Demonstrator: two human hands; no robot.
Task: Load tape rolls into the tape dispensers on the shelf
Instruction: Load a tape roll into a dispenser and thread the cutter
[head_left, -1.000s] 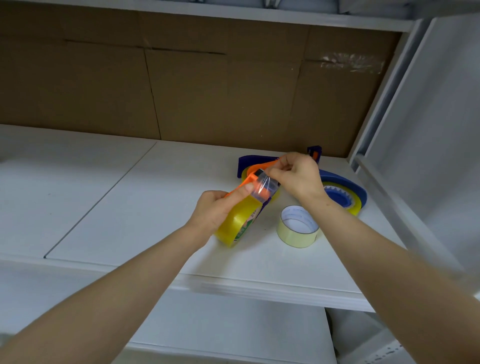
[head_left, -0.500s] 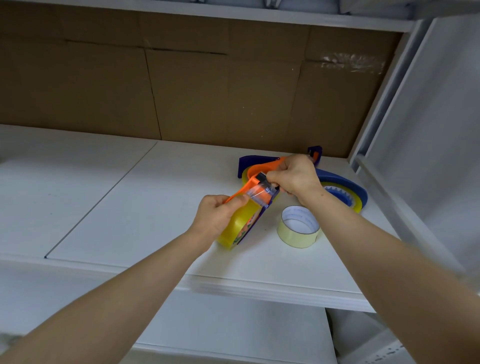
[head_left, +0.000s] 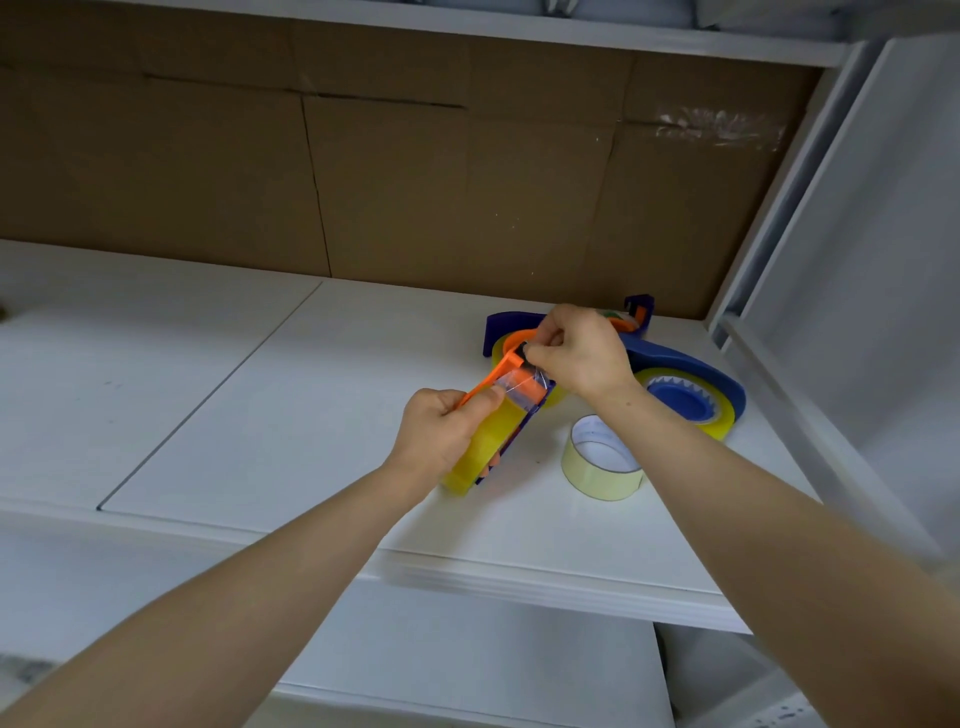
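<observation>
The left hand (head_left: 444, 434) grips the handheld dispenser (head_left: 532, 402) and its yellow roll (head_left: 475, 457), thumb pressing on the clear strip (head_left: 511, 385). The right hand (head_left: 582, 353) pinches the strip's free end at the orange cutter head. Judgement: threading is in progress, and the strip should be drawn taut and square to the blade, uncreased. The dispenser stands on edge, apparently resting on the shelf (head_left: 311, 415). Its long axis runs near-left to far-right, with the cutter end raised rearward. A loose roll (head_left: 602, 462) and a loaded dispenser (head_left: 685, 400) lie to the right.
</observation>
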